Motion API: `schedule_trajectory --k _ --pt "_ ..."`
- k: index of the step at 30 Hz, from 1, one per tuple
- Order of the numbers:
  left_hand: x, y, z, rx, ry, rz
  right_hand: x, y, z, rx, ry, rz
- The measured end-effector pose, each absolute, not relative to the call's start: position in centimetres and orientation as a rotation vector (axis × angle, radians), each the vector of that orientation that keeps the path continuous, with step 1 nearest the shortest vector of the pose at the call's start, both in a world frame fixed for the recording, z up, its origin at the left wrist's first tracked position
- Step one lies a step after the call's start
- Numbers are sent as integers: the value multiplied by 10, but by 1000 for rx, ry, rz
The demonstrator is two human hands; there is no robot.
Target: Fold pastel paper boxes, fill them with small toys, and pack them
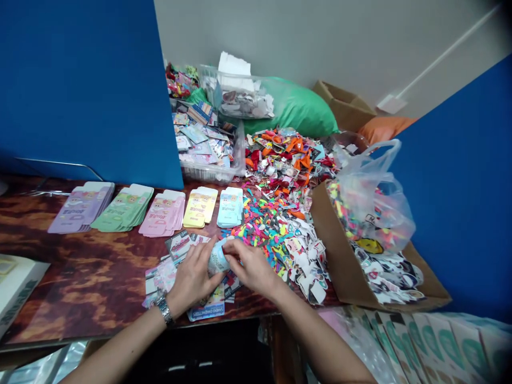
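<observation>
Currently gripping a small pale-blue printed paper packet [218, 258] in the left hand [194, 268], above loose glossy printed cards [162, 274], with the bent fingers of the right hand [252, 265] at its right side, though impossible to tell whether pinching anything there. Just beyond, on a reddish-brown marbled tabletop [100, 277], bordered by a row of flat purple, green, pink, yellow and light-blue printed packets [163, 213], and rightward by a spread of small multicoloured pieces [268, 224] and white-edged flat cut-outs [308, 256]. Farther out, flanked by an open brown cardboard box [340, 250].
</observation>
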State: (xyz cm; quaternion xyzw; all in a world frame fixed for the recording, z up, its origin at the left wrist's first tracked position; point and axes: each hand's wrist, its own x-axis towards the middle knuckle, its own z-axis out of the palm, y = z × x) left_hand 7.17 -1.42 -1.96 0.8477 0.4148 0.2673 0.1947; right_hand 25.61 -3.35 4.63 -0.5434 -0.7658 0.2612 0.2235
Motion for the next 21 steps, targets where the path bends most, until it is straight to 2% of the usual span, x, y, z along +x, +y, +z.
schedule_trajectory --k 6,11,17,21 --pt "73 -9 -23 2267 1141 788 278 -17 55 -1321 -2061 559" --pt "69 -7 -25 2277 1171 794 355 55 39 -2030 -1817 274" --pt "67 -7 -30 2281 1197 821 427 129 26 -2441 -1627 -42" --pt "68 -7 -30 2291 1177 808 438 150 25 -2609 -1663 -120"
